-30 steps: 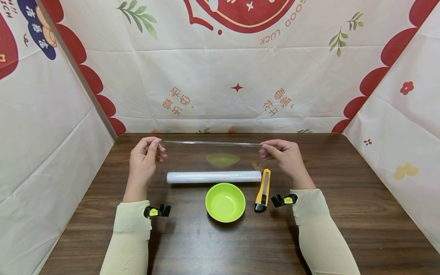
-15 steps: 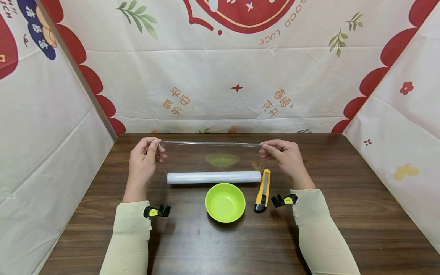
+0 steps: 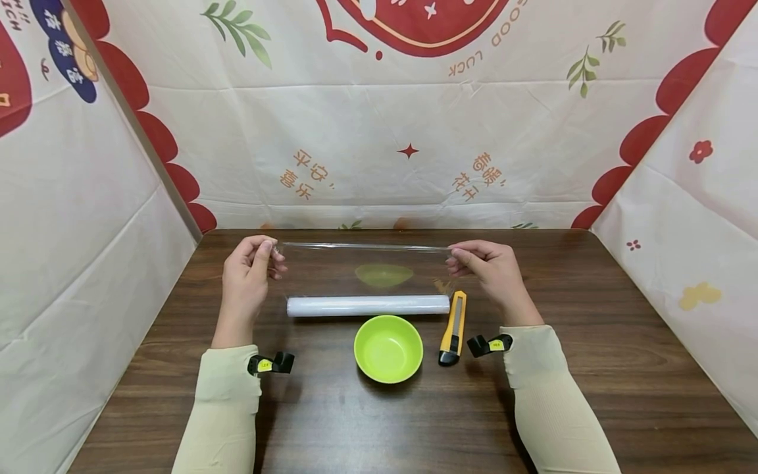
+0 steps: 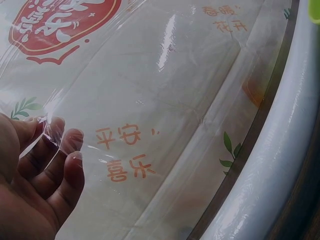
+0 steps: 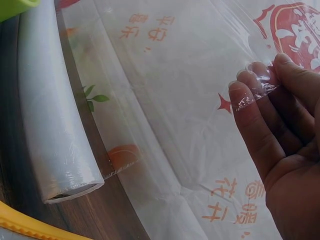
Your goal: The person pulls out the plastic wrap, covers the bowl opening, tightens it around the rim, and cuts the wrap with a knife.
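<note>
A clear sheet of plastic wrap (image 3: pixel 320 270) stretches taut between both hands, raised behind its white roll (image 3: pixel 367 305). My left hand (image 3: pixel 249 270) pinches the sheet's far left corner between thumb and fingers. At the far right corner, my right hand (image 3: pixel 485 270) pinches it the same way. The right wrist view shows the film (image 5: pixel 165 90) crossing the fingertips, crinkled there. A lime green bowl (image 3: pixel 388 349) stands in front of the roll, and its reflection shows in the film. By the roll's right end lies a yellow utility knife (image 3: pixel 453 329) with a black end.
The dark wooden table (image 3: pixel 331 428) carries everything. A white printed cloth (image 3: pixel 379 131) hangs behind its back edge, with more cloth on the left and right sides. Black wrist cameras (image 3: pixel 272 363) stick out from both cuffs, the right one close to the knife.
</note>
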### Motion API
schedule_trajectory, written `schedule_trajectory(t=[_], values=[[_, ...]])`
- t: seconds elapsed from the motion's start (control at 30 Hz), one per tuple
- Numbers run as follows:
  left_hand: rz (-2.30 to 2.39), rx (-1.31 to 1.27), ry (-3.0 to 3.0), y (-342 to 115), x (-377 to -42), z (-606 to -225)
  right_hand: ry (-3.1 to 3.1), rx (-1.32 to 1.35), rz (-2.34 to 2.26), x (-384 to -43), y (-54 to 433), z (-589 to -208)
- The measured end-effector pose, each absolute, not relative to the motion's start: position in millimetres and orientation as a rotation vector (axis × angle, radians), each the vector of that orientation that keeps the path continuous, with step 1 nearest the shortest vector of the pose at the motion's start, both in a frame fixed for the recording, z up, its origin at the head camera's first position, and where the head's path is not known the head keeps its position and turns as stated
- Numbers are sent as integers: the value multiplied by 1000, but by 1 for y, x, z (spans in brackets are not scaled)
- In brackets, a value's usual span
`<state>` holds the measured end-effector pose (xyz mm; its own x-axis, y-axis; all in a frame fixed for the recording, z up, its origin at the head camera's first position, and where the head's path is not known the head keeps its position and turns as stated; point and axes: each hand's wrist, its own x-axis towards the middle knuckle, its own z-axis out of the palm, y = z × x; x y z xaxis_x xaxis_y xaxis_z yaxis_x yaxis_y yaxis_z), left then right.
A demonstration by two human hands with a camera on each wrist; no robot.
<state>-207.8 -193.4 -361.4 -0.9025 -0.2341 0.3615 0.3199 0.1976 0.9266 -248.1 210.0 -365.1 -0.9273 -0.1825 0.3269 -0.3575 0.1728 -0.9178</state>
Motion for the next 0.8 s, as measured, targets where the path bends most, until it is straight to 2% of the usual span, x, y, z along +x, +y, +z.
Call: schedule_trajectory(t=[0.8], values=[[-1756,-79,-2035,-194,-207,-360,-2275,550,1873,-247,210,-364]])
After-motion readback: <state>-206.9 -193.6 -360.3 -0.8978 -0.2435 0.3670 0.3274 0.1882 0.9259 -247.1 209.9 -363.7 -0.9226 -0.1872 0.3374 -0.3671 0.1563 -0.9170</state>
